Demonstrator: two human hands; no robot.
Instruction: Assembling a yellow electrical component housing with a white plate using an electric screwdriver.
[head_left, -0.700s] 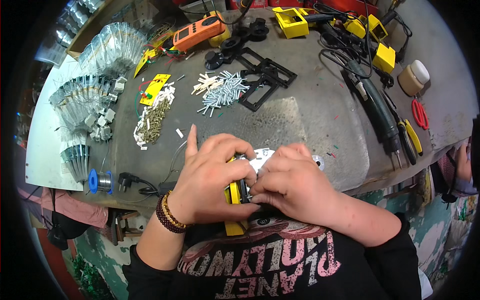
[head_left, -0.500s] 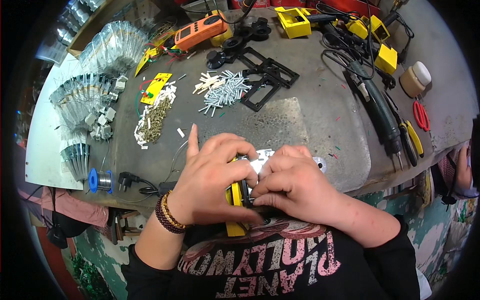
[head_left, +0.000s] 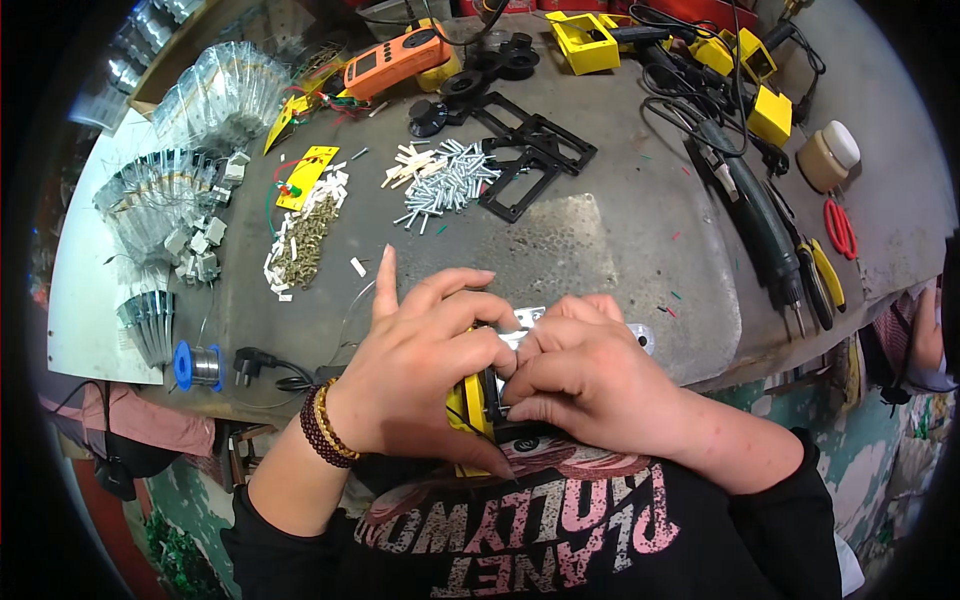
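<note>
Close against my body, my left hand [head_left: 415, 350] wraps round a yellow plastic housing [head_left: 468, 405] with a black edge on its right side. Its index finger stretches up and away from the housing, while the thumb lies below. My right hand [head_left: 585, 365] is closed, thumb and fingertips pinched at that black edge; what lies between them is hidden. Shiny metal parts show behind the knuckles, with a rounded metal end [head_left: 642, 336] sticking out beyond my right hand. A black plug [head_left: 250, 364] and its cord lie left of my left wrist.
Silver screws [head_left: 445, 180] and brass-coloured screws [head_left: 305, 245] lie in piles beyond my hands. Black plastic frames [head_left: 540, 155] sit behind them. At right are a power screwdriver [head_left: 745, 210], yellow-handled pliers [head_left: 827, 270] and a jar [head_left: 828, 160]. A solder spool [head_left: 198, 366] stands left.
My left hand has shifted slightly left, its thumb lower on the yellow housing, and the housing has tilted a little. The right fingertips still pinch at the black edge. The whole view has shifted slightly.
</note>
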